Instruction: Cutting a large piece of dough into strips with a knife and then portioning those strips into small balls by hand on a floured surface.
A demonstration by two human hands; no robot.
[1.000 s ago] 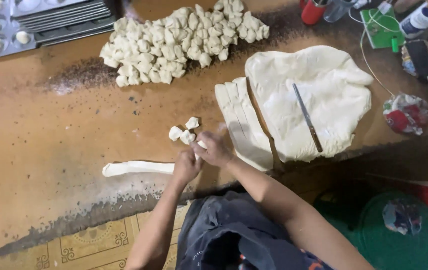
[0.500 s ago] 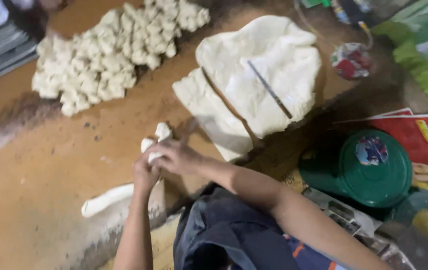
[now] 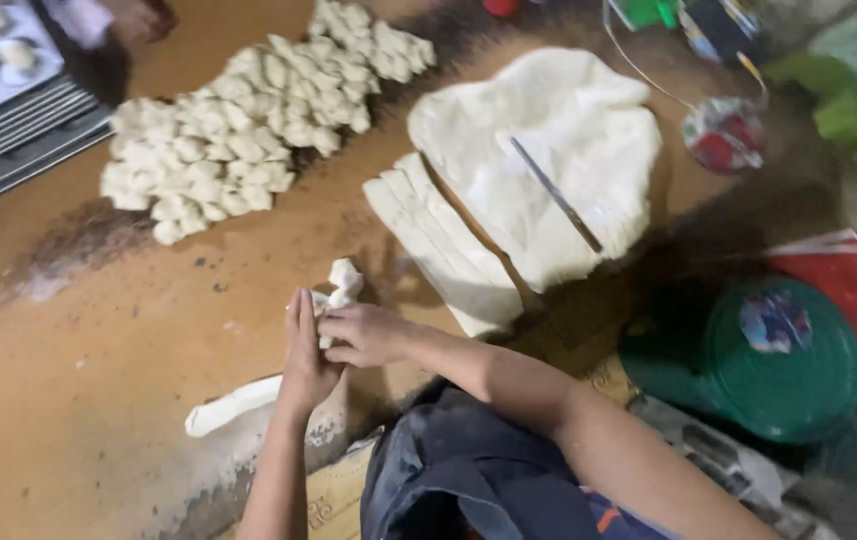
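Observation:
My left hand [image 3: 304,350] stands edge-down on a long roll of white dough [image 3: 231,405] that lies on the brown work surface. My right hand [image 3: 368,335] is closed around the roll's end right beside it. Two small cut dough pieces [image 3: 345,279] lie just beyond my fingers. A big pile of cut dough pieces [image 3: 238,130] sits at the back left. A large flat dough sheet [image 3: 568,140] with cut strips [image 3: 438,245] along its near side lies at the right, and a knife [image 3: 555,193] rests on it.
Metal baking trays [image 3: 8,110] with dough balls stand at the far left, where another person's hand [image 3: 138,18] reaches in. A green round lid [image 3: 783,355] and a red packet [image 3: 848,275] sit at the right. A small round packet [image 3: 726,133] lies beyond the sheet.
The view has swung back left and the hands have stayed on the dough roll. My left hand has turned edge-down against the roll beside my right hand.

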